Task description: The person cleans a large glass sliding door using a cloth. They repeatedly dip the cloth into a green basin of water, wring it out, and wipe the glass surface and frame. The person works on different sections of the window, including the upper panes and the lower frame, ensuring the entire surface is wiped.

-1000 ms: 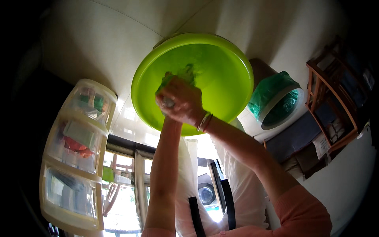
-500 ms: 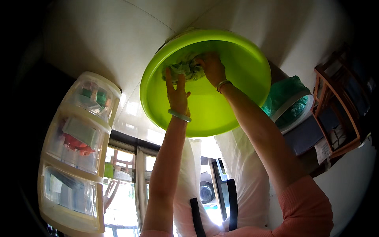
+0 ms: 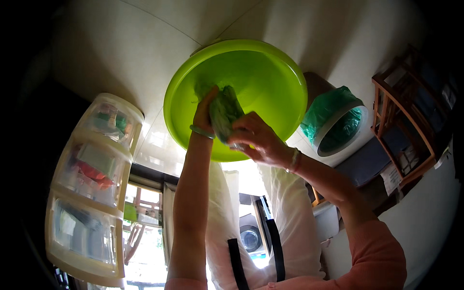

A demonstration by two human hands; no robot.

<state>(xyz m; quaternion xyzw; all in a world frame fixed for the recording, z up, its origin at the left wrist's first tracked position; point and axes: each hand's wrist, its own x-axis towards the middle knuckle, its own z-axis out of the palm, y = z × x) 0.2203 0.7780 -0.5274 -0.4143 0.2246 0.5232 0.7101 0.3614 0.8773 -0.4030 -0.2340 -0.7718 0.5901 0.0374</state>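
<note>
A bundled, wet-looking cloth [image 3: 225,113], greyish green, is held up over the wide lime-green basin [image 3: 280,104]. My left hand [image 3: 205,112], with a pale bangle at its wrist, is closed round the cloth's left side; most of its fingers are hidden. At the bundle's near lower end, my right hand [image 3: 257,138] grips it with bent fingers. Its wrist carries a bracelet. The cloth stretches between both hands, its far end pointing away from me. The basin shows a smooth green inside, and a murky patch beside my left hand.
On the left stands a cream drawer unit [image 3: 89,181] with see-through fronts. Right of the basin is a bin [image 3: 340,128] lined with a green bag. A brown wooden chair [image 3: 408,125] lies farther right. Pale tiled floor [image 3: 159,58] surrounds the basin.
Both hands have lifted the cloth from the far part of the basin and drawn it nearer. My right hand moved toward me to its near end; my left fingers closed round it.
</note>
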